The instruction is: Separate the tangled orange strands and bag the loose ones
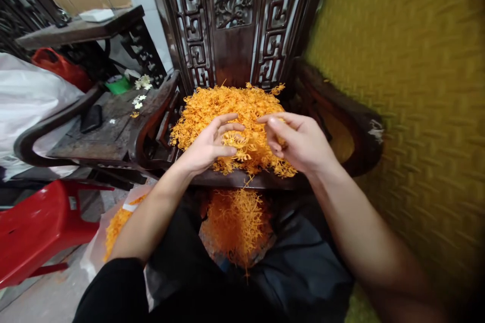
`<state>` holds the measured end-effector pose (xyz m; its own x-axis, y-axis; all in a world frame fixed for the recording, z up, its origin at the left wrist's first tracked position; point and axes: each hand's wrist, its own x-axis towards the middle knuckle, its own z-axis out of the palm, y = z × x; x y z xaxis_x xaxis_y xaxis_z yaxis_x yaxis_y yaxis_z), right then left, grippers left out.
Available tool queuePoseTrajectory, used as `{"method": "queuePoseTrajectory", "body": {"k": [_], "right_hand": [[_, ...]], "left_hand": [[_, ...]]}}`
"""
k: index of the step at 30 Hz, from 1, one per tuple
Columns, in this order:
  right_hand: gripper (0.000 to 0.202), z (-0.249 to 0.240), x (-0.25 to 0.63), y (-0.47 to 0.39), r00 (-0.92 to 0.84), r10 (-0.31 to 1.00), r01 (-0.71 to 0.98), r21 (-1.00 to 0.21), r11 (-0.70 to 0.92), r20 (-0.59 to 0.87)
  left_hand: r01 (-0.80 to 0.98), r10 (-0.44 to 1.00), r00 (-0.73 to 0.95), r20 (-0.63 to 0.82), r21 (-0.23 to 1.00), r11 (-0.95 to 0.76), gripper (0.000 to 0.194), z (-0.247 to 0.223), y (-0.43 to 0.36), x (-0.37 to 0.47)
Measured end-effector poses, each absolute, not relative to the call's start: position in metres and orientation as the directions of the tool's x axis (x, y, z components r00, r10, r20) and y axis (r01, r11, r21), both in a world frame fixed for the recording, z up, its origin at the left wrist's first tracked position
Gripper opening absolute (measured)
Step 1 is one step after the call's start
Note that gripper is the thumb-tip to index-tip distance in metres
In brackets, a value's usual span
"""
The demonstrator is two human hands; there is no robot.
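Observation:
A heap of orange, thin-branched flower-like sprigs (215, 103) covers the seat of a carved dark wooden chair (233, 53). At the heap's front left, my left hand (210, 146) curls its thumb and fingers loosely around a brighter cluster of the sprigs (239, 145). My right hand (297, 141) is over the heap's right side, with thumb and index finger close together and the other fingers bent. Whatever lies in its fingers is too small or hidden to make out. More orange strands (242, 217) lie below the seat edge, between my knees.
At left, a second wooden chair (91, 144) bears a dark phone-like object (91, 118), white flowers (139, 101) and a green roll (118, 84). A red plastic stool (41, 227) and a bag of orange sprigs (119, 224) stand on the floor. A yellow woven surface (409, 86) rises at right.

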<state>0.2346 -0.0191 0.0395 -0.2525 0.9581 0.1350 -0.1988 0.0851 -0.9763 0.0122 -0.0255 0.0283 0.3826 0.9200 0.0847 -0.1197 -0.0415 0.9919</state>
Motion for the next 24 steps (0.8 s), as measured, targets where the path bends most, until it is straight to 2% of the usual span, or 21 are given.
{"method": "queuePoseTrajectory", "body": {"k": [3,6,10,13,17,21,24], "right_hand": [[0.033,0.039,0.231,-0.027,-0.290,0.926,0.039,-0.964,0.263,0.241],[0.025,0.038,0.227,-0.032,-0.315,0.913,0.115,-0.945,0.307,0.259],[0.015,0.038,0.226,-0.029,-0.244,0.952,-0.074,-0.983,0.170,0.183],[0.009,0.040,0.230,-0.022,-0.248,0.964,-0.255,-0.966,0.032,0.097],[0.023,0.042,0.229,-0.018,-0.326,0.945,-0.377,-0.920,-0.111,0.020],[0.044,0.036,0.221,-0.019,-0.300,0.952,-0.410,-0.909,-0.073,0.060],[0.042,0.029,0.218,-0.017,-0.228,0.967,-0.294,-0.955,0.042,0.112]], "left_hand": [[-0.197,0.917,0.386,0.105,0.980,-0.030,0.072,0.024,-0.026,0.018],[-0.169,0.930,0.341,0.139,0.982,-0.085,0.061,0.022,-0.025,0.022],[-0.068,0.956,0.261,0.135,0.990,-0.122,0.037,0.020,-0.023,0.020],[-0.020,0.974,0.196,0.117,0.993,-0.115,0.031,0.019,-0.020,0.018],[-0.011,0.982,0.095,0.161,0.987,-0.161,0.030,0.021,-0.017,0.017],[0.101,0.963,0.062,0.264,0.958,-0.269,0.035,0.023,-0.018,0.017],[0.168,0.952,0.051,0.302,0.937,-0.306,0.034,0.025,-0.019,0.016]]}}
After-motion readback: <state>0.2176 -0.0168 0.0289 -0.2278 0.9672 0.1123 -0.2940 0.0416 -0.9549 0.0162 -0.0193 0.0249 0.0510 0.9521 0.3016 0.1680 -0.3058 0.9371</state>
